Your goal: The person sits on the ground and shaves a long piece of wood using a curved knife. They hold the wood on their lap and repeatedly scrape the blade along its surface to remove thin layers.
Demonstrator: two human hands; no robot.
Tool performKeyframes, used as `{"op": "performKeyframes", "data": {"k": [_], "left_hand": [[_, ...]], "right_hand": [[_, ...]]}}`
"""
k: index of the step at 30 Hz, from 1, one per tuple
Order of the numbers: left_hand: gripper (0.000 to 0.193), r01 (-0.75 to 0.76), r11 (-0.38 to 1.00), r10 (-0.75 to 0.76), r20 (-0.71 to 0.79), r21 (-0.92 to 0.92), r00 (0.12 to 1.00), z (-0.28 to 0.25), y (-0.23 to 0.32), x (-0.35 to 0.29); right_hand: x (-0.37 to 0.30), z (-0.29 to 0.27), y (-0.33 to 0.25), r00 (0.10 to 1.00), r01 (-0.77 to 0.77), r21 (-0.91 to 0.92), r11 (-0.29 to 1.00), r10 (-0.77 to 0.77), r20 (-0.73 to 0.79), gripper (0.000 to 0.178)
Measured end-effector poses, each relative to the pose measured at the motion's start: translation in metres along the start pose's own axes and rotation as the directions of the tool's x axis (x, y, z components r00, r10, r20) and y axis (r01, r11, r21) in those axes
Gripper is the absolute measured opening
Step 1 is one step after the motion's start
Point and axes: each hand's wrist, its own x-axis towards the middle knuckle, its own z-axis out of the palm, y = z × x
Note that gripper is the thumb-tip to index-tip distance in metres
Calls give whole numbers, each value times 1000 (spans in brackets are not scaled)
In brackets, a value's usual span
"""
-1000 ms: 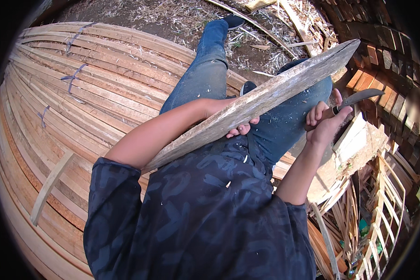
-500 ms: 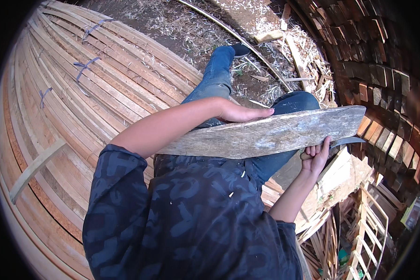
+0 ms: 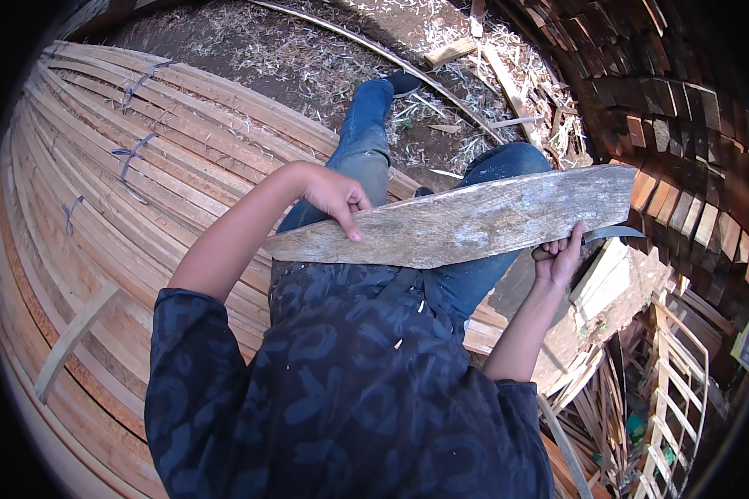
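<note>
A long weathered wooden board (image 3: 474, 218) lies across my lap, pointed at its left end and wider at the right. My left hand (image 3: 341, 200) grips its upper edge near the pointed end, the thumb on the face and the fingers curled at the edge. My right hand (image 3: 560, 259) is closed round the handle of a knife (image 3: 614, 233), with a finger touching the board's lower edge. The curved blade points right, just below the board's wide end. Part of the handle is hidden by my fingers.
Long wooden strips (image 3: 216, 179), tied in bundles, spread along my left. Cut wood blocks (image 3: 682, 208) are stacked at the right. Shavings (image 3: 283, 62) litter the ground ahead. A slatted wooden frame (image 3: 678, 399) and loose offcuts (image 3: 599, 407) lie at the lower right.
My left hand has slid left along the board's upper edge, from lying stretched out to gripping with the thumb on its face. My right hand still holds the knife.
</note>
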Motion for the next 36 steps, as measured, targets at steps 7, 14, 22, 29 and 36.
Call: {"op": "performKeyframes", "data": {"k": [7, 14, 22, 29, 36], "left_hand": [[28, -131, 965, 220, -427, 229, 877, 38, -13, -25], [21, -190, 889, 431, -625, 416, 651, 98, 26, -33], [21, -198, 882, 468, -739, 429, 485, 143, 51, 5], [21, -47, 882, 437, -777, 469, 452, 158, 59, 12], [20, -23, 840, 498, -753, 543, 430, 163, 54, 14]], "right_hand": [[19, -6, -7, 997, -67, 231, 971, 57, 50, 39], [-16, 35, -32, 992, 25, -232, 972, -52, -113, 48], [-117, 47, -7, 841, 541, -828, 145, -116, 529, 43], [-106, 42, -19, 748, 562, -763, -319, -199, 634, 51], [-68, 16, -59, 825, 250, -925, -288, -436, 359, 51]]}}
